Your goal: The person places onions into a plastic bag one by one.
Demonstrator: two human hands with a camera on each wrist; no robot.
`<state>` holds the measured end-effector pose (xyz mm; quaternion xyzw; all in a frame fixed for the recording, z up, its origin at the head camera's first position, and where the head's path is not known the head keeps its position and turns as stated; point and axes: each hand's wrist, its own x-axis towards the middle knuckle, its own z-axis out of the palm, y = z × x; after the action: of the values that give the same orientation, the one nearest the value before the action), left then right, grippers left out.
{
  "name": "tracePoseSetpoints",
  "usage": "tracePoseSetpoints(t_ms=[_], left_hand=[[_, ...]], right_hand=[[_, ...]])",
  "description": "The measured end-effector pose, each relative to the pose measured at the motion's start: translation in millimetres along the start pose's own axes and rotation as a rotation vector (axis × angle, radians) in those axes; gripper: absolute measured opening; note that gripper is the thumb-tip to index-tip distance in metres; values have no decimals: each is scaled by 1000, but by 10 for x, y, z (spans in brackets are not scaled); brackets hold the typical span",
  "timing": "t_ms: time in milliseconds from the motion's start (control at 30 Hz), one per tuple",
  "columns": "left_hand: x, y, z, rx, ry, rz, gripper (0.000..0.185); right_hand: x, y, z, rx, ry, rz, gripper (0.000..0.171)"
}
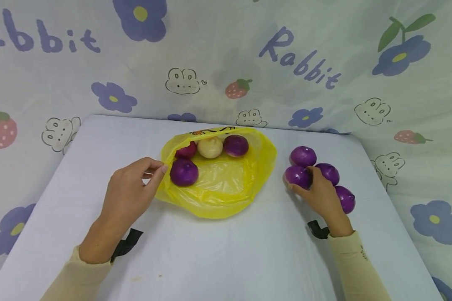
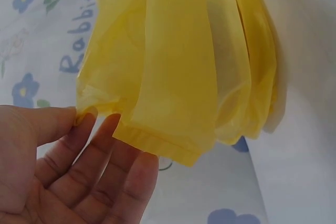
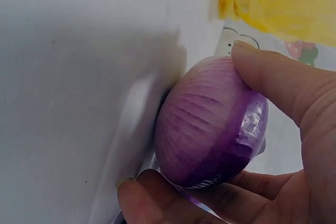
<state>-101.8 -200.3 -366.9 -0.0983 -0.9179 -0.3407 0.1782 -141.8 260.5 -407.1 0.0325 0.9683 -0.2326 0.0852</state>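
Observation:
A yellow plastic bag (image 1: 226,200) lies with its mouth wide on the table. My left hand (image 1: 132,190) pinches the left edge of its rim between thumb and index finger; in the left wrist view the bag's side (image 2: 178,66) hangs in folds from that pinch. Inside the bag sit a purple onion (image 1: 184,172), a reddish onion (image 1: 186,150), a pale yellow onion (image 1: 210,147) and a dark purple onion (image 1: 236,146). At the right, my right hand (image 1: 322,196) grips a purple onion (image 3: 205,124), thumb on one side and fingers curled on the other.
Beside the held onion are more purple onions, one behind it (image 1: 303,156), one to its right (image 1: 328,173) and one past the hand (image 1: 345,199). A white cloth covers the table (image 1: 226,259). A printed rabbit curtain (image 1: 218,50) hangs behind.

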Motion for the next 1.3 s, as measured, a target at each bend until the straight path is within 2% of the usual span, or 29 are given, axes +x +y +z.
tracePoseSetpoints(t_ms=[467,1067,1300], left_hand=[[1,3,-14,0,-5,-8,13],[2,-3,-7,5,9,12,11],[5,-4,0,8,8,10,11]], right_hand=[[16,16,6,-10,-22,32,103],[-3,35,16,-14,18,-7,96],[-25,12,7,0,-5,5,98]])
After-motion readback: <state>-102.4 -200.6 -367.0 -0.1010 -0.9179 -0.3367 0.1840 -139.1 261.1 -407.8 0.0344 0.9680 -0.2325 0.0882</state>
